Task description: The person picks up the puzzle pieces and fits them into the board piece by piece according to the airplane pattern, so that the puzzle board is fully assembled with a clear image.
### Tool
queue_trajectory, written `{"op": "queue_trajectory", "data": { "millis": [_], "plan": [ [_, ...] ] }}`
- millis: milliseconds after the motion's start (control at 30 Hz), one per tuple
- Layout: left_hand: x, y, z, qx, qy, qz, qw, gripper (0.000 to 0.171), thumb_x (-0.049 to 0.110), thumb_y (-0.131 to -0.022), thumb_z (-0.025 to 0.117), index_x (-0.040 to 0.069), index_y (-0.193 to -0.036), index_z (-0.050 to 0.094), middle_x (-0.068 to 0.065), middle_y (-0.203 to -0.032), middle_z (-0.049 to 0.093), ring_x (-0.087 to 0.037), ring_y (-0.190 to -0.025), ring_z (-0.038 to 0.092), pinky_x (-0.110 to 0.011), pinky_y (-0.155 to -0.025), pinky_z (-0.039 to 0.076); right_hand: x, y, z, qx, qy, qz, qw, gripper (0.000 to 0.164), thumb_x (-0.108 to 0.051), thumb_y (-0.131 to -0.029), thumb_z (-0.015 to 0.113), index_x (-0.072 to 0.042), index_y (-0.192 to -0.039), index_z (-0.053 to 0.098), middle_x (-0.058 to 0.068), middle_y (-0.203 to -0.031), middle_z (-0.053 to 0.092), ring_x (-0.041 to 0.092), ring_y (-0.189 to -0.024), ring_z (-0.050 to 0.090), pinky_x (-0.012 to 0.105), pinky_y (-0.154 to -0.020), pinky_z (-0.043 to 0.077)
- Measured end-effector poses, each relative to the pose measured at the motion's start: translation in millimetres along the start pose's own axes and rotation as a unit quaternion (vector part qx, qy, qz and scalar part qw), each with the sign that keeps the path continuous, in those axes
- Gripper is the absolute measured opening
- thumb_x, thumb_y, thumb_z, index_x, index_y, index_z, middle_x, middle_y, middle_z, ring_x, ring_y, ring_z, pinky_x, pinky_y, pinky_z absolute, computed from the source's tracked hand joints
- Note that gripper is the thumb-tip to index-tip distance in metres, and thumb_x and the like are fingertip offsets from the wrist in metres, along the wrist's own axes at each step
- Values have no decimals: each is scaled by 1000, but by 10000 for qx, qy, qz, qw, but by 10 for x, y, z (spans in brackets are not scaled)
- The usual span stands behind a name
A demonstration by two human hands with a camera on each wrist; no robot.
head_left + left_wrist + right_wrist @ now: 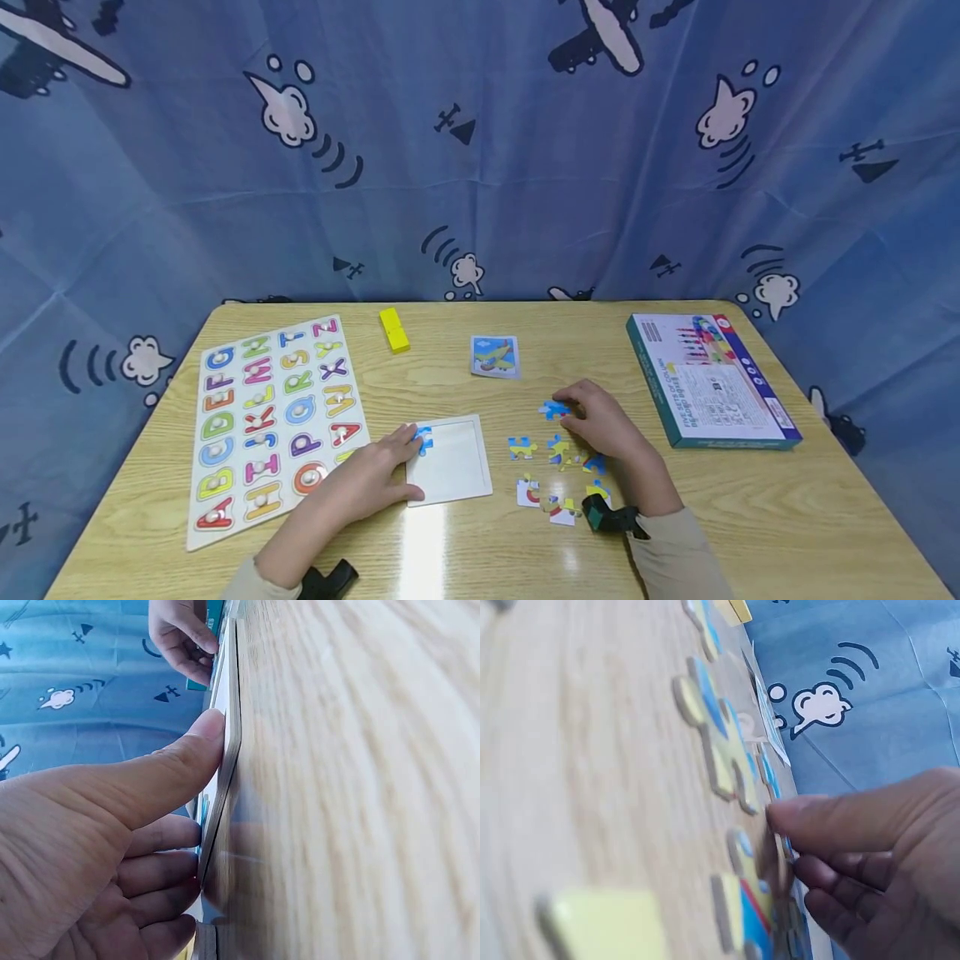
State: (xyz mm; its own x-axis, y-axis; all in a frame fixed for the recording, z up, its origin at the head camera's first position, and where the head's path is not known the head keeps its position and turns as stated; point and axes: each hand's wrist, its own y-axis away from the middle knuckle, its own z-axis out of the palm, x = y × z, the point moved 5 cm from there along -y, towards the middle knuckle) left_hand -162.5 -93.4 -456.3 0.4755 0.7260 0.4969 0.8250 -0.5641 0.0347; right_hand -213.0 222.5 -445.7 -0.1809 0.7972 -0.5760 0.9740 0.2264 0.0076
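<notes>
A white puzzle tray [450, 467] lies at the middle of the table, with one blue puzzle piece [424, 440] in its upper left corner. My left hand [371, 475] rests on the tray's left side, thumb and fingers spread apart, fingertips beside that piece. In the left wrist view its thumb [180, 761] presses at the tray edge. To the right, my right hand [603, 421] pinches a blue and red puzzle piece [553, 409] between thumb and fingers. Several loose pieces lie below it, among them a yellow-and-blue one [522, 447].
At the back stands a picture card of a yellow plane [495, 357]. A yellow block [393, 330] lies farther left. An alphabet board [232, 450] covers the table's left side, near my left forearm. A boxed set [712, 383] lies at the right. Behind hangs a blue curtain [480, 150].
</notes>
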Motion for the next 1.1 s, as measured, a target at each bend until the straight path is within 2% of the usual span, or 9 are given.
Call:
{"op": "queue_trajectory", "data": {
  "millis": [267,433,567,733,1100],
  "plan": [
    [-17,-1,-3,37,27,8,10000,72,39,-77,75,2,-135,52,-18,-147,40,-32,-136,38,-46,-106,39,-6,-30,14,68,108,165,9998,23,-5,-87,66,-4,-109,65,14,-113,59,30,-105,55,49,-93,47],
    [-22,0,4,25,70,-18,10000,73,38,-77,76,2,-135,52,-18,-147,40,-32,-137,37,-46,-107,38,-41,-29,5,36,113,5,9999,24,-7,-86,67,-5,-110,64,11,-109,62,23,-94,57,42,-85,50],
    [-20,2,5,16,70,-36,10000,72,38,-77,76,2,-135,52,-17,-147,40,-31,-137,37,-47,-107,38,-112,-9,13,24,-17,-211,9998,27,-7,-87,67,-4,-113,65,9,-106,62,21,-92,58,37,-80,52],
    [-22,1,2,6,104,-44,9999,72,38,-77,75,3,-135,52,-16,-147,40,-31,-137,37,-47,-107,38,-272,5,61,-43,-345,-474,9983,28,-6,-88,66,-3,-115,65,8,-107,62,22,-95,60,37,-81,54],
    [-11,4,-2,-64,137,-74,9999,71,38,-78,75,3,-136,51,-16,-148,39,-31,-138,36,-47,-107,37,-765,19,304,-221,-411,-798,9957,29,-7,-88,66,-6,-116,66,2,-107,61,15,-92,61,29,-79,55]
  ]
}}
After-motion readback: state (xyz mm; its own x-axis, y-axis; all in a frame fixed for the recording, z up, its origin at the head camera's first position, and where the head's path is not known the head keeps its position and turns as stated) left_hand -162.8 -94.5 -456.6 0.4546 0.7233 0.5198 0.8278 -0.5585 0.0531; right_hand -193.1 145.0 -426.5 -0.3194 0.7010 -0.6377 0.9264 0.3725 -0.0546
